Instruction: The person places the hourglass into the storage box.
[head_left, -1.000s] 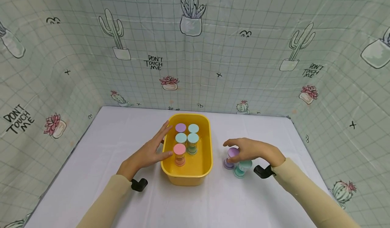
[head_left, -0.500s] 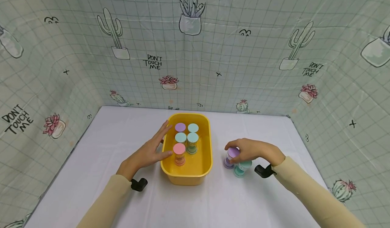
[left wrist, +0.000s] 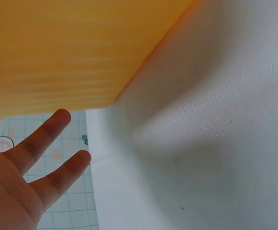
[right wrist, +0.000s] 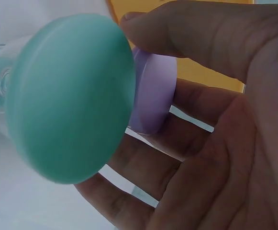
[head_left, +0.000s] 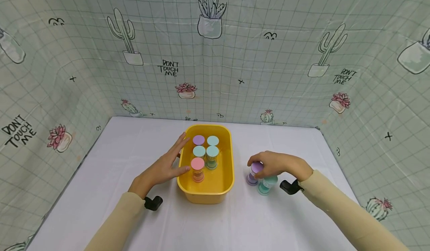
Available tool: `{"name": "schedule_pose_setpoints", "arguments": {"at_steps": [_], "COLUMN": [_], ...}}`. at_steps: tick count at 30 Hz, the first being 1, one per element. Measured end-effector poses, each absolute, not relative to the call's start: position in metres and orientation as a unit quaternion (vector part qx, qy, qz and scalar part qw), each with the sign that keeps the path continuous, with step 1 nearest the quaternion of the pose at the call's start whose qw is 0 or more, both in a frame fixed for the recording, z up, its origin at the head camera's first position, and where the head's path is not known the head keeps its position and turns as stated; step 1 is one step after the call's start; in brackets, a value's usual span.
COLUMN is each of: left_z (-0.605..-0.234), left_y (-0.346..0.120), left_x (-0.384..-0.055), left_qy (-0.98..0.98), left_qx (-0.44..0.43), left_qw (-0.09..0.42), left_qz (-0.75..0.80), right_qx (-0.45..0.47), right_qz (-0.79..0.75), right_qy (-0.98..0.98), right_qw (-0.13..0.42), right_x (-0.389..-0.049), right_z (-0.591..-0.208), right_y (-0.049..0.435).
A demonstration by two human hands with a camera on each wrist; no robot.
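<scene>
A yellow bin point(head_left: 220, 189) stands mid-table with several sand timers in it: one with a pink cap point(head_left: 197, 163), one with a purple cap point(head_left: 198, 140) and others with pale blue caps point(head_left: 212, 151). My left hand point(head_left: 163, 166) rests at the bin's left rim, fingers spread and straight, thumb over the edge. In the left wrist view two fingers point(left wrist: 64, 175) extend beside the bin's outer wall. To the bin's right, my right hand point(head_left: 279, 165) holds a purple sand timer point(head_left: 257, 167) near its top. A teal sand timer point(head_left: 267, 184) stands upright close beside it, under the palm side.
White cloth point(head_left: 215, 225) covers the table. A patterned curtain point(head_left: 215, 57) rises behind and along both sides. Dark wrist cameras point(head_left: 291, 188) stick out below each wrist.
The right hand's fingers have closed in around the purple sand timer's top, from hovering over it. The left hand and bin have stayed in place.
</scene>
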State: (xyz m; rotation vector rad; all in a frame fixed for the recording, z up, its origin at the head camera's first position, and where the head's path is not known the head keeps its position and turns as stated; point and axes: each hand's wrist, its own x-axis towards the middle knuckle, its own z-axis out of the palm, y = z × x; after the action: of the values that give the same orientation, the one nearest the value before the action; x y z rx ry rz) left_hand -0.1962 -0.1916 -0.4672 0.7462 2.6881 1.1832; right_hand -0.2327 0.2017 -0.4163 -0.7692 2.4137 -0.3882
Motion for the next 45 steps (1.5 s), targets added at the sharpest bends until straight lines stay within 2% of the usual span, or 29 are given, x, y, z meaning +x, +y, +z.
{"name": "schedule_pose_setpoints", "arguments": {"at_steps": [14, 36, 45], "left_z": [-0.465, -0.464, -0.467], "left_y": [-0.191, -0.19, -0.192], "left_x": [-0.196, -0.196, -0.197], "left_qy": [0.885, 0.888, 0.887], "left_qx": [0.247, 0.242, 0.249], "left_qw": [0.061, 0.061, 0.054], "left_qz": [0.389, 0.386, 0.384], "right_qx": [-0.298, -0.332, -0.35], "right_qz": [-0.14, -0.202, -0.214], "right_qy": [0.897, 0.904, 0.897], "right_qw": [0.295, 0.178, 0.165], "right_x": [-0.236, -0.224, -0.218], "right_z": [-0.408, -0.321, -0.304], "right_y": [0.192, 0.184, 0.159]}}
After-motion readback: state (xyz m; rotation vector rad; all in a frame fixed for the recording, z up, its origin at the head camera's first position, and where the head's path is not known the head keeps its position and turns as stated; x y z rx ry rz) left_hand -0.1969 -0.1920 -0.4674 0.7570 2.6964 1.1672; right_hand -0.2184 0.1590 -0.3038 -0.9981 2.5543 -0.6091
